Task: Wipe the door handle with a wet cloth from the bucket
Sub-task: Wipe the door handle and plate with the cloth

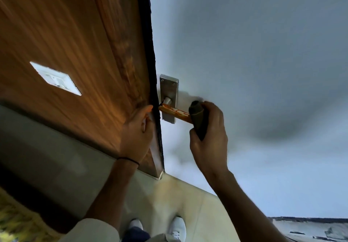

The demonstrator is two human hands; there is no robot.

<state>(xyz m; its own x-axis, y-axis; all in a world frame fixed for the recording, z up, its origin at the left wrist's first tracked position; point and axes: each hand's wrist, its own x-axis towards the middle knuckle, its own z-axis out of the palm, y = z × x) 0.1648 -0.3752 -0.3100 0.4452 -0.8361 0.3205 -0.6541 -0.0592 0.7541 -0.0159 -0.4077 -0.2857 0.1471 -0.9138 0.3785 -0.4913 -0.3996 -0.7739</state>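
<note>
Two bare hands at a pale grey door (244, 53). Right hand (209, 138): closed tight round a dark grey-green cloth (197, 118), which wraps the outer end of the door handle (174, 112). Handle: lever type, its exposed length between cloth and spindle showing orange-brown with pale marks, mounted on a silver backplate (169, 93) fixed just beside the door's edge. Left hand (136, 136): fingers laid flat against the door's edge and the dark strip (150, 53) running up it, gripping nothing that shows; thin black band (128, 160) at the wrist. Adjoining items: wooden panel (66, 44) to the left, bearing one white switch plate (55, 78). Below: tiled floor (188, 200), two white shoes (177, 226), pale sleeve (90, 230) at the lower left. Bucket: out of view. Picture blurred toward the edges.
</note>
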